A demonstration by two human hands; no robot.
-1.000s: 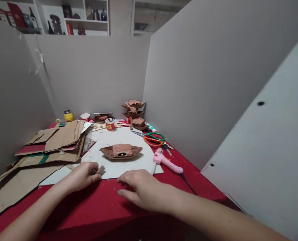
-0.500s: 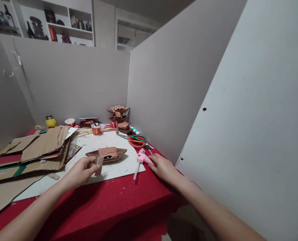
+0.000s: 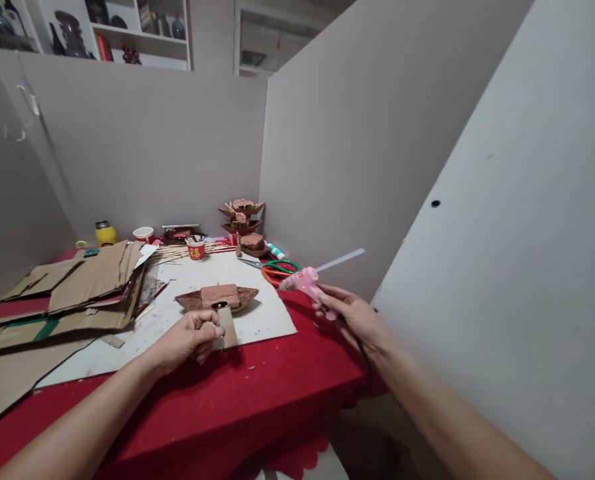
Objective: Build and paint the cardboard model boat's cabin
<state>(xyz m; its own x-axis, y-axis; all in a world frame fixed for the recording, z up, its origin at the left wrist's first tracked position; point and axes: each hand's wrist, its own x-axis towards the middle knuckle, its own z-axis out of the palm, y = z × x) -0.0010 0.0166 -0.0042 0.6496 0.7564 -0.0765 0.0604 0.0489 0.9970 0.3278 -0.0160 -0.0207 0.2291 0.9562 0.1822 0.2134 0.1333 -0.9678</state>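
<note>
My right hand (image 3: 355, 317) is wrapped round the handle of a pink hot glue gun (image 3: 310, 283), raised above the table's right side. Its nozzle points left, and a long clear glue stick (image 3: 342, 259) juts out of its back. Closed in a pinch, my left hand (image 3: 192, 340) has a small strip of cardboard (image 3: 228, 327) at its fingertips. Just behind the strip, a brown model boat (image 3: 220, 296) with a covered cabin rests on the white board (image 3: 272, 323).
Cardboard sheets (image 3: 90, 273) are piled at the left. Scissors (image 3: 277, 272) lie behind the glue gun. Toward the back are a red paper cup (image 3: 196, 249), thin sticks (image 3: 172, 252), stacked model boats (image 3: 242, 217) and a yellow container (image 3: 106, 233). Grey partitions (image 3: 327, 153) enclose the table.
My right hand has lifted the glue gun off the table and turned it, so the glue stick now points up and right. My left hand has moved right with the cardboard strip.
</note>
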